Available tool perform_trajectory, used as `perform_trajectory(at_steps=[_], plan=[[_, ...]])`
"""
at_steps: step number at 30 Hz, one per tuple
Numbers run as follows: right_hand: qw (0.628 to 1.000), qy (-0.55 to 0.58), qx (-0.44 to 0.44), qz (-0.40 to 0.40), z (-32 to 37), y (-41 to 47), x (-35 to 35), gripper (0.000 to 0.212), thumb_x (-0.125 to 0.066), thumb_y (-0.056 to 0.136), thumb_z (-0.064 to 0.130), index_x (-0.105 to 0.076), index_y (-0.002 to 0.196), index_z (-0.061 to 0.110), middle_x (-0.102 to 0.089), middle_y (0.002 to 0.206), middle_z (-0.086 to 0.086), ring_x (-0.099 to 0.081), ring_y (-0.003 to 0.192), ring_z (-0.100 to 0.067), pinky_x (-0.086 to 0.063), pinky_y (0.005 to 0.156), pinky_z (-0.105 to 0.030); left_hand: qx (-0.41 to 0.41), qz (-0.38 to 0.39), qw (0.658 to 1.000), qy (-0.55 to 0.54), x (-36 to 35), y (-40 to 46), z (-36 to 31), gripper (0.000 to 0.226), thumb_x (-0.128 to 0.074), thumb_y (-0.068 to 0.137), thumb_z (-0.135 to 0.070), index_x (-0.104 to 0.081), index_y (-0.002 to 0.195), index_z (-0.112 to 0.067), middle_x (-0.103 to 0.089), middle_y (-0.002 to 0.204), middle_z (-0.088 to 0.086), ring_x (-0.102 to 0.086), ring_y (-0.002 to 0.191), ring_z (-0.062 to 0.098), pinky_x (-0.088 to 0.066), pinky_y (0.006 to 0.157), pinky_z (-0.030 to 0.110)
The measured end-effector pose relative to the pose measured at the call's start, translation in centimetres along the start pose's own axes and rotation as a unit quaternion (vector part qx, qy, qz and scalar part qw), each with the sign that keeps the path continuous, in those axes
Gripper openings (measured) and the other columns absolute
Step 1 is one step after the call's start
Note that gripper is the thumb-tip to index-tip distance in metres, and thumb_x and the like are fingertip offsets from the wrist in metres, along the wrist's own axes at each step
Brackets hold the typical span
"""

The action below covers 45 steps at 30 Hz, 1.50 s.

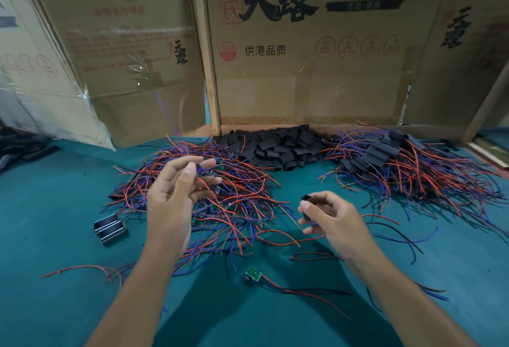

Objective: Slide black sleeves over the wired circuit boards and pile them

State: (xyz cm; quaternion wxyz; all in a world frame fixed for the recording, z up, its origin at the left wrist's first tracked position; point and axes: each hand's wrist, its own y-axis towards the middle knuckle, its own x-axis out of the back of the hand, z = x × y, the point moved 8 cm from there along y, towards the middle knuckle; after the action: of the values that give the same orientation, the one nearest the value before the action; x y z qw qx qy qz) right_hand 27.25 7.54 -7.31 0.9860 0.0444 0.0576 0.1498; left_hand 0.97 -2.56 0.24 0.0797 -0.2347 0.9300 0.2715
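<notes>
On the green table (55, 209), the right hand (333, 220) pinches a black sleeve (305, 209); the left hand (176, 195), fingers loosely spread, hovers above a tangle of wired boards (237, 189) near the far edge.

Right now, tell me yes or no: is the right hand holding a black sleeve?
Yes, the right hand pinches a black sleeve between thumb and curled fingers above the green table.
</notes>
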Motion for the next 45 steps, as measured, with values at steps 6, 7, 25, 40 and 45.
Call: perform_trajectory(at_steps=[6,7,25,40,45], plan=[[0.994,-0.107,-0.007,0.029,-1.4,0.1,-0.4,0.015,-0.075,0.083,0.012,-0.067,0.095,0.016,-0.071,0.080,-0.001,-0.069,0.067,-0.018,-0.059,0.073,-0.038,-0.012,-0.028,0.999,0.009,0.0,-0.1,0.4,0.023,-0.060,0.096,-0.004,-0.067,0.104,-0.024,-0.073,0.109,0.013,-0.074,0.084,0.026,-0.058,0.065,0.025],[0.987,-0.154,0.007,0.036,-1.2,0.0,-0.4,0.016,-0.077,0.082,0.016,-0.068,0.095,0.020,-0.073,0.082,0.004,-0.070,0.071,-0.016,-0.058,0.076,-0.034,-0.010,-0.035,0.999,0.007,0.1,-0.1,0.5,0.024,-0.061,0.095,-0.002,-0.066,0.104,-0.023,-0.073,0.109,0.013,-0.074,0.085,0.027,-0.058,0.065,0.025],[0.841,-0.427,0.310,0.119,5.9,-4.5,-5.2,0.031,-0.069,0.087,0.015,-0.064,0.117,0.019,-0.056,0.113,0.005,-0.049,0.102,-0.004,-0.044,0.084,-0.017,-0.008,-0.048,0.998,0.050,0.4,0.0,0.9,0.020,-0.063,0.093,0.002,-0.061,0.109,-0.009,-0.073,0.106,0.012,-0.075,0.079,0.027,-0.060,0.067,0.030],[0.840,-0.444,0.289,0.119,6.6,-4.9,-5.2,0.033,-0.076,0.082,0.020,-0.064,0.113,0.019,-0.053,0.101,0.005,-0.041,0.086,0.000,-0.035,0.079,-0.012,-0.043,-0.044,0.991,0.118,0.5,-0.1,0.8,0.021,-0.064,0.093,0.000,-0.060,0.113,-0.005,-0.073,0.106,0.009,-0.075,0.079,0.027,-0.060,0.066,0.029],[0.841,-0.454,0.270,0.117,6.0,-4.7,-5.2,0.031,-0.074,0.083,0.023,-0.062,0.112,0.021,-0.050,0.100,0.007,-0.043,0.087,-0.006,-0.043,0.079,-0.029,-0.042,-0.045,0.992,0.109,-0.1,-0.4,0.7,0.021,-0.064,0.092,0.002,-0.059,0.112,-0.003,-0.072,0.106,0.010,-0.075,0.077,0.025,-0.060,0.066,0.027]])
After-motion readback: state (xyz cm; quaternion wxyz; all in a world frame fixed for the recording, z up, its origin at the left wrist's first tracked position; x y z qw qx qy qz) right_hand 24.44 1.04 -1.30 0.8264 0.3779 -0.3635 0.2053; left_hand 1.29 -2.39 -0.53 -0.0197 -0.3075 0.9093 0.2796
